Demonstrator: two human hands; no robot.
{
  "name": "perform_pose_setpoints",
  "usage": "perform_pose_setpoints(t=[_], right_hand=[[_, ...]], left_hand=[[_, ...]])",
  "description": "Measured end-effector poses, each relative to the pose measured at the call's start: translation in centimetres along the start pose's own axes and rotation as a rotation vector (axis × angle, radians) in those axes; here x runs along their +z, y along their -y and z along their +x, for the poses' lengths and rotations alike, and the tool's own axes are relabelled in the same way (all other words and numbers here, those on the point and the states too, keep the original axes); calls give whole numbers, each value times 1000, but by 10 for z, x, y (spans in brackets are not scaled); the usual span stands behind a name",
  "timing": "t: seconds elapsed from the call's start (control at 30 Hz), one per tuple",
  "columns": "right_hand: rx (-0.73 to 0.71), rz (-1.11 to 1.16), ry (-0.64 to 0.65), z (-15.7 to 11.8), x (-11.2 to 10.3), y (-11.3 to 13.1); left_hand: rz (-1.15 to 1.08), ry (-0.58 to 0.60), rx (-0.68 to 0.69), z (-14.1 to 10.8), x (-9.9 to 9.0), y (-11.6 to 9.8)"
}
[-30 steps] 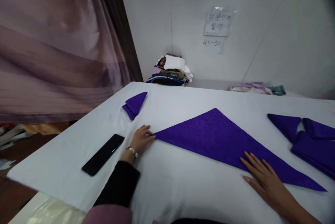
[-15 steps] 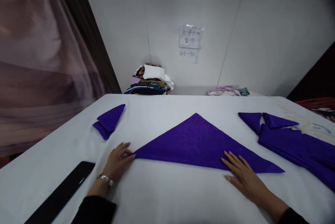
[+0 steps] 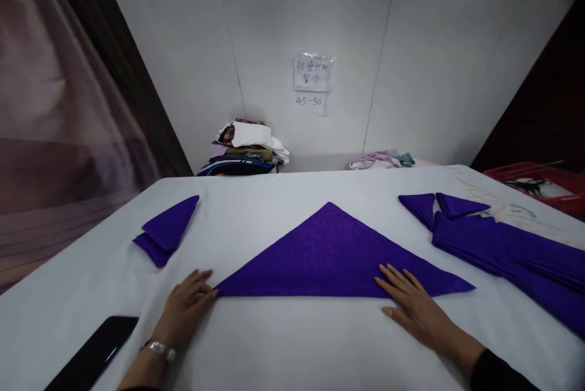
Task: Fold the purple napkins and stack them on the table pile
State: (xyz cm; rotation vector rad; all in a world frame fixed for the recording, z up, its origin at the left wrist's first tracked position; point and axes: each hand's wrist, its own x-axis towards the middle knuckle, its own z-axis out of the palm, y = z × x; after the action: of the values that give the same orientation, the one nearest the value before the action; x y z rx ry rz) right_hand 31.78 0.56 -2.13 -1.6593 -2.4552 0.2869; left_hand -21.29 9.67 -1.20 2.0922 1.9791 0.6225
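Note:
A purple cloth napkin [image 3: 315, 257] lies flat as a wide triangle, its peak pointing away from me and its long edge nearest me. At its left corner, my left hand [image 3: 183, 306] pinches the tip between thumb and fingers. My right hand [image 3: 414, 312] rests palm down with fingers spread, the fingertips on the cloth toward the right end of the long edge. The right corner of the triangle lies free beyond that hand.
A folded purple napkin [image 3: 170, 229] lies to the left, above a black phone-like slab [image 3: 94, 351]. More folded purple cloth [image 3: 484, 242] is at the right. Piled clothes [image 3: 249, 150] stand behind the white-covered table [image 3: 283, 342], and a red basket [image 3: 543, 181] is beyond its right side.
The view has shifted, so most table items appear farther left. Both hands keep their places on the napkin, whose long edge now looks level.

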Motion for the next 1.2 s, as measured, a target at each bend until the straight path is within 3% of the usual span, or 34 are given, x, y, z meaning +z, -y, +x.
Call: perform_pose_setpoints(t=[0.2,0.47,0.57,0.67,0.77,0.87,1.0,1.2], right_hand=[[-3,14,4,0,-2,1],[3,37,18,1,-2,-1],[10,47,31,2,-4,1],[15,62,32,2,-9,4],[12,74,29,2,-15,7],[11,88,19,3,-20,9],[18,112,17,3,-23,9],[127,90,45,-12,-29,-14]], left_hand=[[33,-90,67,4,5,7],[143,-99,-6,6,9,9],[221,-185,16,4,11,-6],[242,-250,187,-1,23,-40],[247,-124,428,-10,46,-80],[295,54,507,-17,65,-102],[355,189,456,-17,74,-104],[336,169,513,-8,77,-89]])
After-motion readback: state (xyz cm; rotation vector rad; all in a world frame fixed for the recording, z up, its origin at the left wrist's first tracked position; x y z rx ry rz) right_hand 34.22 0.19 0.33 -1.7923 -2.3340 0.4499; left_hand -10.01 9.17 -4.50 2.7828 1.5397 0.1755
